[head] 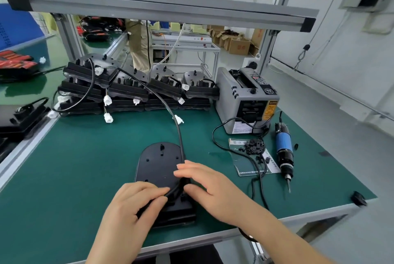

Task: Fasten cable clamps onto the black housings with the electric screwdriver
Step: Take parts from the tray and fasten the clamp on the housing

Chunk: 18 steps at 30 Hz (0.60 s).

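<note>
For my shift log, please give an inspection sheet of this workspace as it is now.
Surface: green mat, edged by a metal frame.
Job's things: black housing under both hands; screwdriver lying unused at right; stacked housings behind.
Clutter: small black parts on a bag; tape dispenser.
Hands: left hand and right hand press the cable onto the housing.
Cables: black cord loops on the mat.
Surroundings: shelf overhead.

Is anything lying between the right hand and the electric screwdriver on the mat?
Yes. Between the right hand and the electric screwdriver lie a black power cord and a clear bag of small black parts. Both lie low on the mat.
</note>
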### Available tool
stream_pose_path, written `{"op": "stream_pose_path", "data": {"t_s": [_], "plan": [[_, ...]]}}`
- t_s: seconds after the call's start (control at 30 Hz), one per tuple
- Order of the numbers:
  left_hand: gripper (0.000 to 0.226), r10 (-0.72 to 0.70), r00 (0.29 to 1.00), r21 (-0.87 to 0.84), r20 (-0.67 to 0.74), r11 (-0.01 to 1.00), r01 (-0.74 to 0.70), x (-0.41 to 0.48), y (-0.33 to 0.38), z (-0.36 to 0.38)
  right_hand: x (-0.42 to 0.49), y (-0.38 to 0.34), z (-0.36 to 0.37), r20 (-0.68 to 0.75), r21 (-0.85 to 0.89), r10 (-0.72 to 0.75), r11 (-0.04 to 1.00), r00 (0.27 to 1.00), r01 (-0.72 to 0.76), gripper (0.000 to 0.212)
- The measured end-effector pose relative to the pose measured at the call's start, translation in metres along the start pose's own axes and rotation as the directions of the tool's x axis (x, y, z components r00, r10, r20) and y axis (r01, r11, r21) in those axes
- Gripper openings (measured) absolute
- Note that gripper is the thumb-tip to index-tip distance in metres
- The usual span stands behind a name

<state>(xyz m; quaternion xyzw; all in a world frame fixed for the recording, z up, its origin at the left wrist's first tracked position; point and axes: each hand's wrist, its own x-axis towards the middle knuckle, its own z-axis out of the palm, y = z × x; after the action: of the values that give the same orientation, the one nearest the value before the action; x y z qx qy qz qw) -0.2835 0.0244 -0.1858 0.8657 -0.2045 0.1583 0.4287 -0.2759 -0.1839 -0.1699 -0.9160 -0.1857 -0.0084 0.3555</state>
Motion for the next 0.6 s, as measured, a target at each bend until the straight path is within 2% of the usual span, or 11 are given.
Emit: {"op": "stream_pose_path", "data": {"t_s": [0.13,0.3,0.4,0.43,0.5,0.6], "plan": [[0.010,-0.017,1.000,0.035,-0.012,0.999,0.017,0.002,0.005,0.001,-0.002,0.004,-0.003,0.048,0.021,0.011,1.000,0.999,-0.012,0.036],[0.006,-0.047,0.999,0.050,0.008,0.998,0.047,0.005,0.009,0.000,-0.002,0.000,-0.003,0.028,0.043,-0.006,0.999,1.000,0.004,0.035],[0.017,-0.057,0.998,0.074,-0.002,0.996,0.057,0.005,0.011,0.000,-0.001,0.003,-0.016,-0.093,0.016,0.003,1.000,0.996,-0.002,0.029],[0.021,-0.071,0.997,0.077,-0.004,0.994,0.071,0.005,0.013,0.000,0.000,0.008,-0.024,-0.187,-0.022,0.029,0.999,0.982,-0.034,0.025],[0.027,-0.091,0.996,0.079,0.001,0.993,0.091,0.005,0.014,0.000,0.003,0.025,-0.048,-0.371,-0.112,0.133,0.976,0.919,-0.187,0.019],[0.029,-0.104,0.994,0.065,0.024,0.993,0.102,0.004,0.013,-0.002,0.008,0.055,-0.085,-0.475,-0.243,0.288,0.865,0.832,-0.438,0.019]]}}
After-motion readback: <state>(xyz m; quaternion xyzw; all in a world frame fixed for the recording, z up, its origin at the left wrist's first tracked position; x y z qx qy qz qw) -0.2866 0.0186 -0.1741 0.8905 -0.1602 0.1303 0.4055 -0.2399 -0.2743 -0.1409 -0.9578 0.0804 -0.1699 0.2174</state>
